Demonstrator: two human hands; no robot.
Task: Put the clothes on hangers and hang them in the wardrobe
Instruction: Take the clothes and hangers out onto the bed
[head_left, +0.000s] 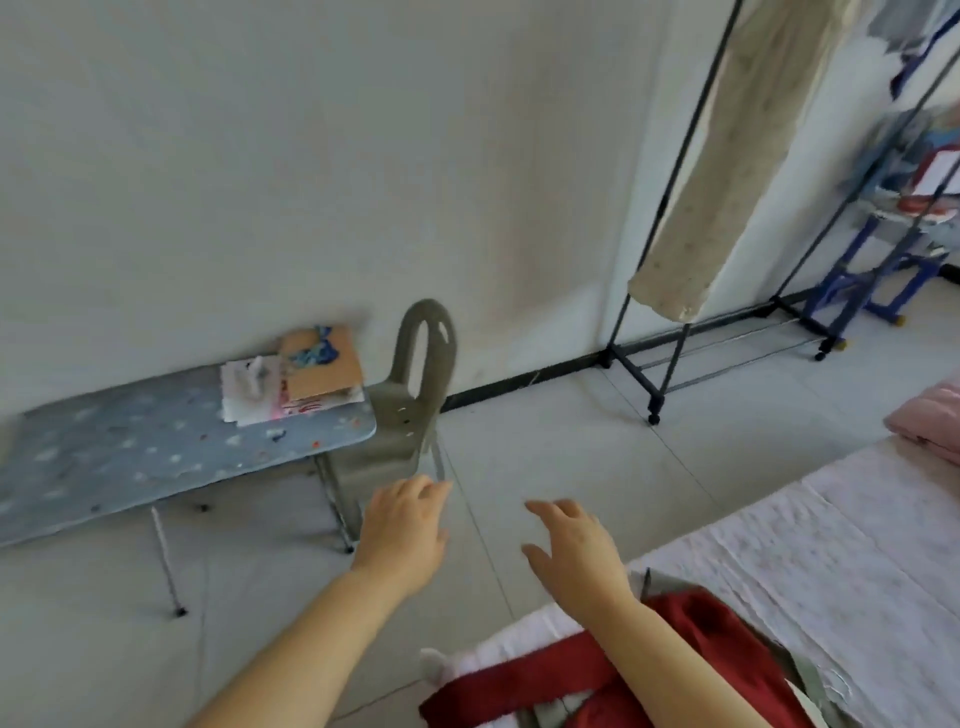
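Red garment (561, 675) lies unhung on the bed (831, 561); near the bed's edge left hand (405, 535) and right hand (579, 556) hover, fingers (423, 491) spread, empty.

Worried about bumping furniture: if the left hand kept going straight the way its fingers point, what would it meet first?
Probably the grey chair beside the ironing board: the left hand points at its seat edge and front leg. Depth is unclear, so the chair may lie farther off.
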